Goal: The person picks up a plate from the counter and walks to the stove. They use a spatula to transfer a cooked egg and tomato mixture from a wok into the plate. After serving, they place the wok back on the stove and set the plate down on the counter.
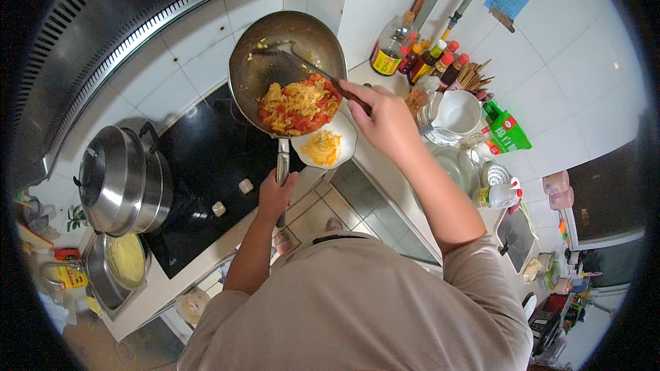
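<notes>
My left hand [276, 193] grips the metal handle of a frying pan [258, 69], which is raised over the back edge of the cooktop. Scrambled egg with tomato [299, 105] lies in the part of the pan nearer me. In my right hand [379, 113] is the dark handle of a spatula [322, 72]; its blade rests against the far inside of the pan. A white scalloped bowl [346, 147] sits just below the pan's right rim, partly hidden by it, with yellow-orange egg-like food [322, 148] inside.
A stainless steel steamer pot [121, 180] stands at the cooktop's [206, 165] left. Sauce bottles [432, 56], a large plastic bottle [392, 46], white bowls [459, 111] and a glass bowl [451, 170] crowd the right counter. A sink [100, 273] is at lower left; a range hood [139, 31] hangs upper left.
</notes>
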A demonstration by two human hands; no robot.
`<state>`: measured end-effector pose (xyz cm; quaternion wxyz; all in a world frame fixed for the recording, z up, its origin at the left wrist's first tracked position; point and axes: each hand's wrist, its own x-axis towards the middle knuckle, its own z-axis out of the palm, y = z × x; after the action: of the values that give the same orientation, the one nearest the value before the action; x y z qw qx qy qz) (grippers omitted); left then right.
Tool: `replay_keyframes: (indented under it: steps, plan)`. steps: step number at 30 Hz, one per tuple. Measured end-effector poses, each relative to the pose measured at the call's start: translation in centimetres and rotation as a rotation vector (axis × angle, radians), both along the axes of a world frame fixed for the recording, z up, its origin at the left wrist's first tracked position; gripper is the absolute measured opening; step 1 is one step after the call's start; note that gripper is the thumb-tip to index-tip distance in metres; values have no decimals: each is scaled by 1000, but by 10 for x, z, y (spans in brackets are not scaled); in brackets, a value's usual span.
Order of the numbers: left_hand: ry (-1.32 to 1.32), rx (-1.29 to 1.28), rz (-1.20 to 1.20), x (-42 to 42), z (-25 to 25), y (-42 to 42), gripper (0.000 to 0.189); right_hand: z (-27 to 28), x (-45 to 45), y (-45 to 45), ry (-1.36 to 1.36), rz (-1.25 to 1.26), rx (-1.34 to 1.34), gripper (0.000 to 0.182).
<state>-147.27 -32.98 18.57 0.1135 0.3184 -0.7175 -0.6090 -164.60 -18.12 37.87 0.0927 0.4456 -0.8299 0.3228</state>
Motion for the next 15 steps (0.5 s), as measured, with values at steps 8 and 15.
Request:
replay_keyframes:
  steps: [8,15]
  plan:
    - [-59,-119,16,-8,-13,-1,33,-4,-2,-8,-13,102,43,32]
    - [-18,-41,7,-9,-18,-4,31,-11,11,23,2,111,281,33]
